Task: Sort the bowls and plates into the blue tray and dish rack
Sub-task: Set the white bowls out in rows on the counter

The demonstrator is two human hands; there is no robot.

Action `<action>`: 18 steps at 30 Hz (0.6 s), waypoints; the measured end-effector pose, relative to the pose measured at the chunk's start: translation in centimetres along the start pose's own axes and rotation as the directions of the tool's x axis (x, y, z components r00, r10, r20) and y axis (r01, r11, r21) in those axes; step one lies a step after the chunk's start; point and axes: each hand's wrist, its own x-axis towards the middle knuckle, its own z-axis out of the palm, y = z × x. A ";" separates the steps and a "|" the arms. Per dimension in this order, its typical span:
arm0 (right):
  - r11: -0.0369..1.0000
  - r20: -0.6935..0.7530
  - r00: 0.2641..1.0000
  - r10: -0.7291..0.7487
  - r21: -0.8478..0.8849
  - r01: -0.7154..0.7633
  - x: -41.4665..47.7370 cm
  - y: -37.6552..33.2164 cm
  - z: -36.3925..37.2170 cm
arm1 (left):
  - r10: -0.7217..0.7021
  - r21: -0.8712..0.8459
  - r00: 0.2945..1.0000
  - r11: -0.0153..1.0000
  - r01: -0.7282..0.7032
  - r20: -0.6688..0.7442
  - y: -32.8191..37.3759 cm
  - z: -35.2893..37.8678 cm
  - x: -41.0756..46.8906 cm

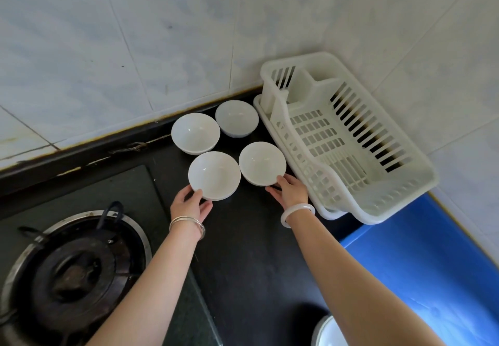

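Reaching forward, left hand (pixel 190 205) pinches the near-left bowl (pixel 214 175) — right hand (pixel 290 191) fingers clasp the near-right bowl (pixel 262 163). Dish rack (pixel 348 140) sits just beside; two bowls (pixel 195 132) behind.

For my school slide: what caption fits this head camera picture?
Two hands, left hand and right hand, grasp two white bowls beside an empty dish rack.

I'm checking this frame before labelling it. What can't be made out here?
- Head view: white dish, cut off by the bottom edge; bowl or plate unclear.
- Blue tray, cut off by the right and bottom edges; full extent unknown.
- Left hand and right hand: fingers go under the near bowls, so the grip is hidden.
- Dish rack: the near wall hides part of its floor.
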 end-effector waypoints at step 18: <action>0.999 -0.001 1.000 -0.018 -0.033 0.018 1.2 -1.3 2.4 | -0.007 -0.037 0.997 0.999 0.004 -0.076 0.3 0.8 0.1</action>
